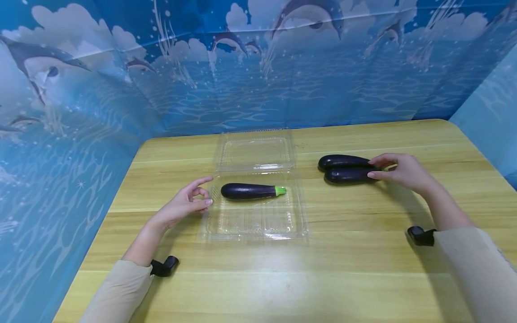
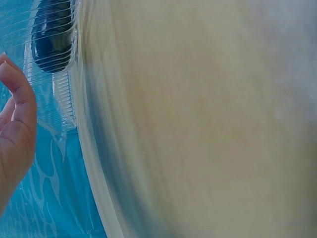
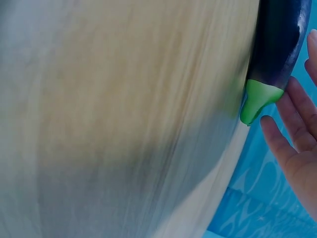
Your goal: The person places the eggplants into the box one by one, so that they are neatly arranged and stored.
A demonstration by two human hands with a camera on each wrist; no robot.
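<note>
A dark purple eggplant with a green stem end lies in the base of a clear plastic clamshell box. My left hand is at the box's left edge, fingers loosely bent and holding nothing; whether it touches the rim I cannot tell. To the right, a far eggplant and a near eggplant lie side by side on the table. My right hand reaches over their stem ends, thumb and fingers apart. In the right wrist view its fingers lie beside one eggplant's green stem, not closed round it.
The box's lid lies folded back towards the far edge of the wooden table. A blue dolphin-print cloth hangs behind and at the sides. Small black wrist cameras are strapped to both wrists.
</note>
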